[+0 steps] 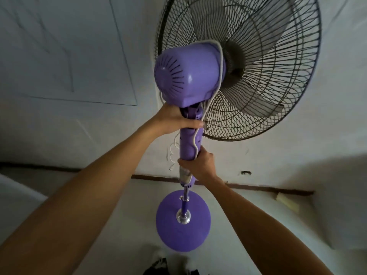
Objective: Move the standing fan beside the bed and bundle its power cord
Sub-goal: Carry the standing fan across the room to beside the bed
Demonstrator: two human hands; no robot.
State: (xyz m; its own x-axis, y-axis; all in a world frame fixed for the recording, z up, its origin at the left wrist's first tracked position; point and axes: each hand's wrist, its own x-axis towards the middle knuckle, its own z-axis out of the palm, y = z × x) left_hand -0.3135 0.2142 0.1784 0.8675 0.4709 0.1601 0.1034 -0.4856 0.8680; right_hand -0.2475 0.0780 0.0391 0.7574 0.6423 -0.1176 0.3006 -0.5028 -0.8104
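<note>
Both arms reached out: left hand (176, 119) gripped the purple fan (188, 74) neck, right hand (200, 165) clasped pole and white cord (213, 96).

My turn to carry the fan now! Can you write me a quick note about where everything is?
Left hand: gripped on the purple fan's neck, just under the motor housing.
Right hand: gripped lower on the control column.
White power cord: looped over the motor housing and down the column; its plug dangles loose on the left.
Round base: over the pale floor.
Done: fan in hand, cord partly draped.
Left: set it beside the bed, bundle the cord.
</note>
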